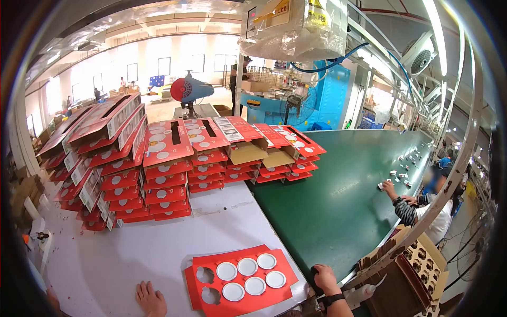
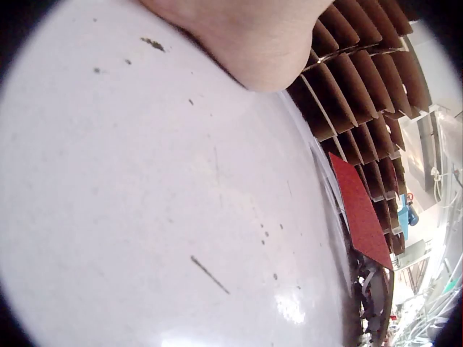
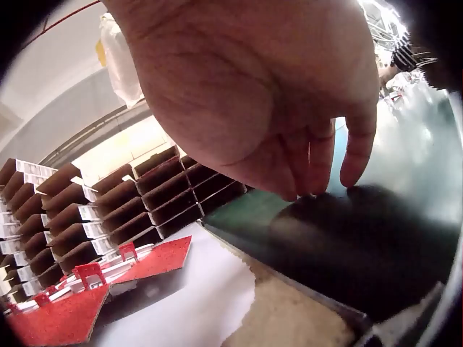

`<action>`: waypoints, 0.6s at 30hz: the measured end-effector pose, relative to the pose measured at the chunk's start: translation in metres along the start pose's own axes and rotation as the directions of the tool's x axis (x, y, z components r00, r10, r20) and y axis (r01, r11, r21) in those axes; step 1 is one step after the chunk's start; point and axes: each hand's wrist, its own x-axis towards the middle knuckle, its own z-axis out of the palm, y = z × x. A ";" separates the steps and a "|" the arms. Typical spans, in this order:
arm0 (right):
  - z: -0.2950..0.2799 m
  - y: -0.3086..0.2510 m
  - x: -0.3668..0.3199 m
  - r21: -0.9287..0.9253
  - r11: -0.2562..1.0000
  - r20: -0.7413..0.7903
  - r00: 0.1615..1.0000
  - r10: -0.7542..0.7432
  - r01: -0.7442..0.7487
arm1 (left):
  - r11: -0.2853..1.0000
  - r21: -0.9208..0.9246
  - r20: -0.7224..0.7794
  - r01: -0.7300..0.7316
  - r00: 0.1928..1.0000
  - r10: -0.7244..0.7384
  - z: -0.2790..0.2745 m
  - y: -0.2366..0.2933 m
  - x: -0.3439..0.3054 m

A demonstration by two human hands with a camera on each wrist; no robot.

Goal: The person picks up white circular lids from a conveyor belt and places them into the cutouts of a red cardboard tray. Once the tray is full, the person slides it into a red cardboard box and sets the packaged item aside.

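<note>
My left hand [image 1: 151, 300] rests on the white tabletop [image 1: 105, 264] with its fingers relaxed, to the left of a red cardboard sheet. Only part of this hand shows in the left wrist view. The red sheet [image 1: 203, 260] has two rows of round cutouts; several hold white round discs, and the two cutouts at its left end have none. To the right of the sheet, my right hand [image 1: 326, 280] reaches over the near edge of the green conveyor belt [image 1: 317, 211]. In the right wrist view its fingers [image 3: 358, 155] point down, fingertips close over a dark shadowed patch.
Stacked red boxes [image 1: 166, 142] stand along the back of the tabletop. A person [image 1: 438, 211] in striped sleeves handles small white pieces on the belt's far right. A squeeze bottle [image 1: 360, 295] and a carton with dividers [image 1: 422, 259] sit beside my right arm.
</note>
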 end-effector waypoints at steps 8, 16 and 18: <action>0.007 0.006 -0.002 -0.024 0.998 -0.032 0.998 -0.058 0.057 | 1.000 -0.006 -0.031 -0.030 0.999 0.030 -0.001 0.000 -0.001; 0.001 -0.004 -0.005 0.010 1.000 0.003 1.000 -0.010 0.010 | 1.000 -0.002 -0.018 -0.001 1.000 0.001 -0.001 0.001 0.000; 0.000 -0.006 -0.006 0.014 1.000 0.004 1.000 -0.008 0.008 | 1.000 -0.002 -0.015 0.000 1.000 0.000 -0.001 0.001 0.000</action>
